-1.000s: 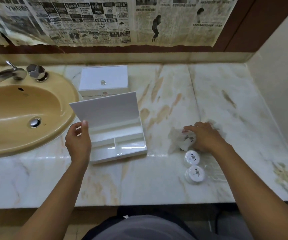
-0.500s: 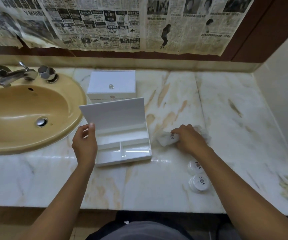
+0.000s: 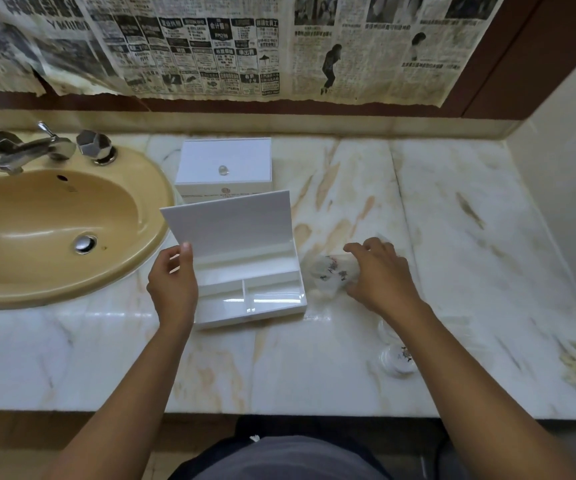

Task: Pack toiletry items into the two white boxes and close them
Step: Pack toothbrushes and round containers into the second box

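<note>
Sachet — now nearer open box

We see a white open box with white dividers, and a white closed box at its 12 o'clock carrying a clear knob and a small reddish logo. White marble countertop with tan-orange veins. Mustard-yellow sink, chrome tap. Clear wrapped packet with black print; clear round item, black mark. Black-and-white newspaper, yellowed, over dark brown frame.
</note>
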